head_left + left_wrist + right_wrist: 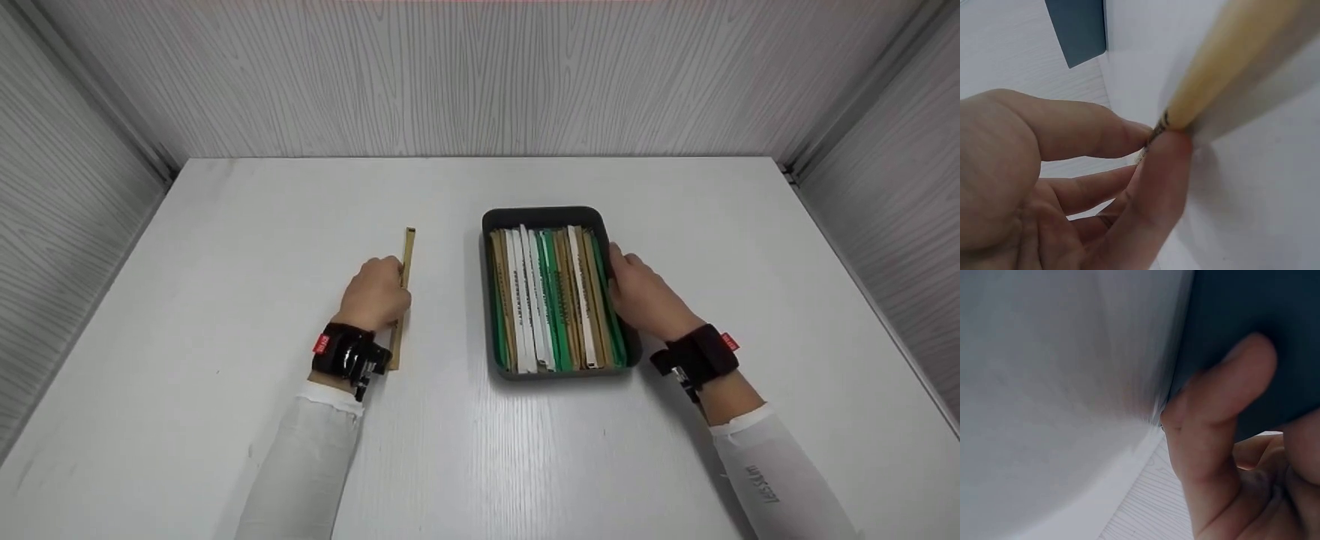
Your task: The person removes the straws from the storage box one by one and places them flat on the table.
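Note:
My left hand [377,292] pinches a slim tan stick packet [408,247] with dark marks, at or just over the white table. In the left wrist view, thumb and fingertips meet on the printed part of that packet [1224,62]. To its right stands a dark rectangular box [541,217] filled with a row of slim tan, white and green stick packets [541,300]. Against the box's right wall rests my right hand [649,300]. The right wrist view has a fingertip pressing the dark outer wall [1219,320]; some fingers are partly hidden.
The white table [465,450] carries the box near its middle. Grey wood-grained panels close it off at the back [480,82] and on both sides. Black straps with small devices [349,356] sit on both wrists.

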Action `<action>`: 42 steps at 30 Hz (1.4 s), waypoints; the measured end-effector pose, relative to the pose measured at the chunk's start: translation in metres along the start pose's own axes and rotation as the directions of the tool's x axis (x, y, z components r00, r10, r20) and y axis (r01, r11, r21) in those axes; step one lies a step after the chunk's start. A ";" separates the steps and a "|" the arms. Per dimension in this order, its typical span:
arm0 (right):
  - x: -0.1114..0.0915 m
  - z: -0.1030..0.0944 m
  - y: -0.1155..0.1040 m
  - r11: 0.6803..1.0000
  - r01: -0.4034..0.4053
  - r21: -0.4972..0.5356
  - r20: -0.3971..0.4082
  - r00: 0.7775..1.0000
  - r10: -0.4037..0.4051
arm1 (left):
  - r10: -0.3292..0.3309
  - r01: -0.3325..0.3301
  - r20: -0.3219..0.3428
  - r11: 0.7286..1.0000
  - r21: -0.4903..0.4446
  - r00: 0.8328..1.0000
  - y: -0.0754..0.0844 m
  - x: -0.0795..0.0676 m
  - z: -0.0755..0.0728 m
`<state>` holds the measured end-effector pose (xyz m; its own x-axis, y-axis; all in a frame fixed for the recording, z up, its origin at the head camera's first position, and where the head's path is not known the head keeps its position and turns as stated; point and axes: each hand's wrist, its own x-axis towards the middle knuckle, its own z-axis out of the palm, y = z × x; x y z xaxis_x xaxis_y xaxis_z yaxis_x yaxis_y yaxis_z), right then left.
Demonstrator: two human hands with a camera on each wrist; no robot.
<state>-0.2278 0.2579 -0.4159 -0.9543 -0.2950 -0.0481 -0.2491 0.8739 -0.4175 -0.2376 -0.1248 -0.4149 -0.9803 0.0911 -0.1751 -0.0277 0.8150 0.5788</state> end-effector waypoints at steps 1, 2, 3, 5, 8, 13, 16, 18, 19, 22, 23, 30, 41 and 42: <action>0.000 0.000 0.000 1.000 -0.001 0.000 -0.001 1.000 0.001 | 0.003 -0.003 -0.002 1.000 0.005 1.000 0.000 0.000 0.000; 0.000 0.000 0.000 1.000 -0.001 0.001 -0.001 1.000 0.001 | 0.005 -0.005 -0.002 1.000 0.012 1.000 0.000 0.000 0.000; 0.001 0.000 0.000 1.000 -0.004 0.001 -0.001 1.000 0.004 | 0.004 -0.004 -0.002 1.000 0.017 1.000 0.001 0.000 0.001; 0.001 0.000 0.000 1.000 -0.004 0.004 0.000 1.000 0.004 | 0.000 0.000 0.000 1.000 0.021 1.000 0.001 0.000 0.001; 0.001 0.000 0.000 1.000 0.000 0.006 -0.001 1.000 0.000 | -0.006 0.006 -0.003 1.000 0.024 1.000 0.001 0.000 0.002; 0.000 -0.001 0.001 1.000 0.005 -0.005 0.001 1.000 -0.005 | 0.017 -0.016 -0.017 0.999 0.038 1.000 0.002 -0.001 0.000; 0.000 -0.001 0.002 1.000 0.008 -0.002 0.007 1.000 -0.008 | 0.032 -0.029 -0.051 0.998 0.055 0.998 0.006 -0.002 -0.004; 0.001 -0.002 0.002 1.000 0.007 0.003 0.009 1.000 -0.007 | 0.051 -0.046 -0.077 0.997 0.065 0.996 0.014 -0.003 -0.008; 0.001 -0.002 0.002 1.000 0.007 0.003 0.009 1.000 -0.007 | 0.068 -0.062 -0.089 0.996 0.067 0.994 0.020 -0.004 -0.010; 0.001 -0.003 0.002 1.000 0.001 0.003 0.008 1.000 -0.001 | 0.125 -0.117 -0.120 0.990 0.076 0.985 0.046 -0.007 -0.015; 0.001 -0.003 0.002 1.000 -0.002 0.003 0.009 1.000 0.002 | 0.147 -0.138 -0.129 0.987 0.081 0.981 0.056 -0.007 -0.016; 0.001 -0.001 0.002 0.999 -0.033 0.024 0.026 0.999 0.033 | 0.309 -0.295 -0.098 0.946 0.135 0.946 0.133 -0.006 -0.005; 0.001 0.001 0.003 0.999 0.033 -0.004 -0.021 0.999 -0.034 | 0.391 -0.411 0.131 0.831 0.375 0.911 0.200 0.014 0.051; 0.001 0.002 0.003 0.999 0.042 -0.005 -0.027 0.999 -0.042 | 0.388 -0.413 0.145 0.818 0.401 0.910 0.203 0.016 0.056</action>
<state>-0.2291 0.2600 -0.4189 -0.9470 -0.3211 -0.0065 -0.2897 0.8628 -0.4142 -0.2475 0.0741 -0.3447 -0.8746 0.4822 -0.0499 0.4603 0.8584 0.2265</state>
